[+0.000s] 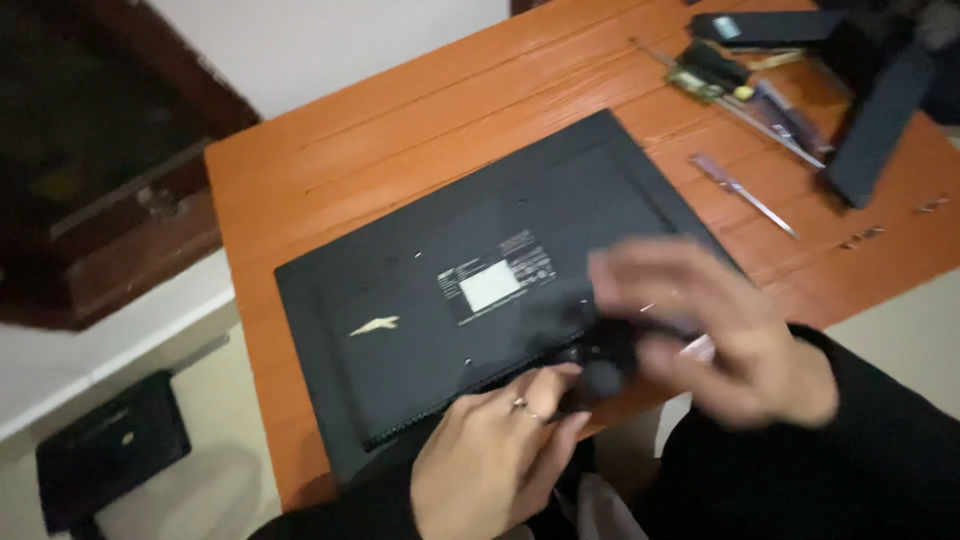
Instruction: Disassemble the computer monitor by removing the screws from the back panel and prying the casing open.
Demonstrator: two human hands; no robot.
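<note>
Gripping a small black part [600, 365] together, both hands [500, 455] [720, 335] meet at the black monitor's [450, 290] near edge.

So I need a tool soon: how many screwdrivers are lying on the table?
1 clear one: a screwdriver with a purplish handle on the orange table, right of the black panel. More may be hidden in the blurred clutter at the far edge.

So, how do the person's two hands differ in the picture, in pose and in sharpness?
The left hand looks fairly sharp, while the right hand is blurred. The left hand wears a ring; I see none on the right hand. The left hand comes up from the near edge, while the right hand lies over the black panel from the side. Both touch a small dark part at the panel's near edge.
</note>
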